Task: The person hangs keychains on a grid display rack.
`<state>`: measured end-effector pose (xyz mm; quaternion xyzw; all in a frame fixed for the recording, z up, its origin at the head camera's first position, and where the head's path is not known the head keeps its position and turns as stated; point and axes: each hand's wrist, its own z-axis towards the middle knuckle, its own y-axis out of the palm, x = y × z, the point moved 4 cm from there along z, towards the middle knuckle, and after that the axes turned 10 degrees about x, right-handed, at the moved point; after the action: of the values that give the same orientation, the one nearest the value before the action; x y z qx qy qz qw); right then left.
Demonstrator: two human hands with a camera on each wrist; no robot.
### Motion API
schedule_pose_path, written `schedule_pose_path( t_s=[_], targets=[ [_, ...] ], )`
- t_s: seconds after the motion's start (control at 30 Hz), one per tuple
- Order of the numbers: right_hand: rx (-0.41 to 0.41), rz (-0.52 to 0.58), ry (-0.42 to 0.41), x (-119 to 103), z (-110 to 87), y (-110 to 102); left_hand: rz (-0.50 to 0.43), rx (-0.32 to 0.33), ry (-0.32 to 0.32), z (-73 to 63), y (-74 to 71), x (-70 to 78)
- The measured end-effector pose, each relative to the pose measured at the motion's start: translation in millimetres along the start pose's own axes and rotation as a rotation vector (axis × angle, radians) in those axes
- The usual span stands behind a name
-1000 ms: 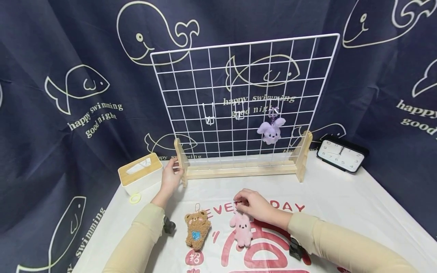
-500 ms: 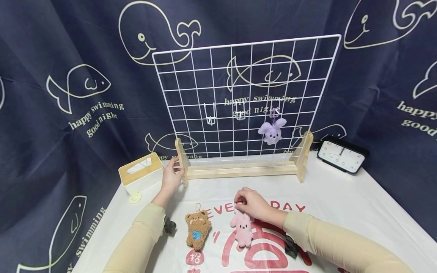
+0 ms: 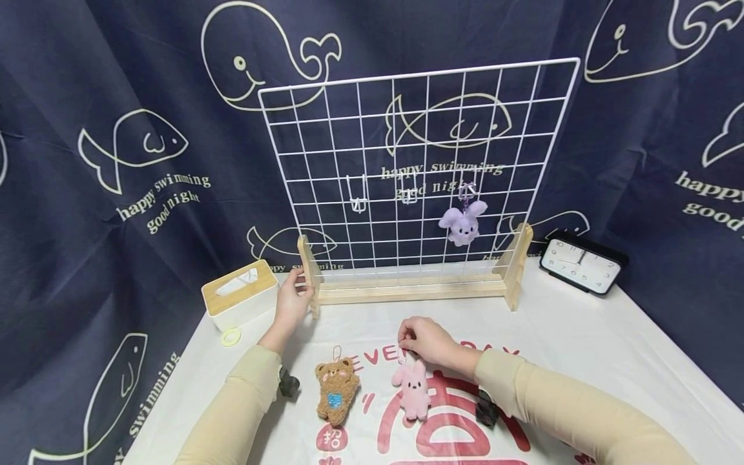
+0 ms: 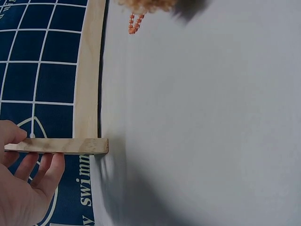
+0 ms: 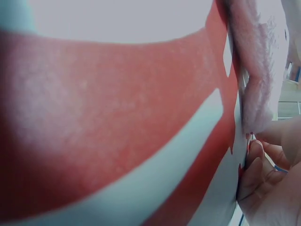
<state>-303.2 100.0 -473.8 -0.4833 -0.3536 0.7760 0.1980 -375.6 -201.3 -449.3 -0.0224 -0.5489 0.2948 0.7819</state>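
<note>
My left hand [image 3: 293, 298] grips the left wooden foot [image 4: 84, 146] of a white wire grid rack [image 3: 427, 76], thumb on one side and fingers on the other. With thumb and fingertips, my right hand [image 3: 427, 339] pinches the thin loop at the head of a pink plush bunny keychain [image 3: 414, 391], which lies on the table. Left of it lies a brown plush bear keychain [image 3: 337, 391] with a blue patch and a cord loop. A purple plush bunny keychain [image 3: 463, 226] hangs from a hook on the right part of the grid.
Two white hooks, a left hook [image 3: 358, 205] and a middle hook [image 3: 409, 197], hang on the grid with nothing on them. A tissue box [image 3: 241, 297] and a yellow ring [image 3: 230, 337] are at the left. A black clock [image 3: 583, 263] stands at the right.
My right hand has shifted slightly up, and its wrist and forearm have swung left. The pink bunny stays in place. My left hand has kept its grip on the rack.
</note>
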Motion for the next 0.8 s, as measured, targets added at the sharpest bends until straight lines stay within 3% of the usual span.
schedule_pose_path(
  t_s=[0.4,0.53,0.8],
  targets=[
    [-0.034,-0.126,0.007,-2.8,-1.6,1.2,-0.004,-0.011,-0.011,-1.1,-0.7,0.9],
    [-0.057,-0.066,-0.006,-2.1,-3.6,-0.7,-0.006,-0.009,-0.006,-1.2,-0.6,0.6],
    [-0.057,0.161,-0.061,1.9,-2.8,-9.5,-0.012,0.001,0.016,-0.5,-0.9,1.0]
  ],
)
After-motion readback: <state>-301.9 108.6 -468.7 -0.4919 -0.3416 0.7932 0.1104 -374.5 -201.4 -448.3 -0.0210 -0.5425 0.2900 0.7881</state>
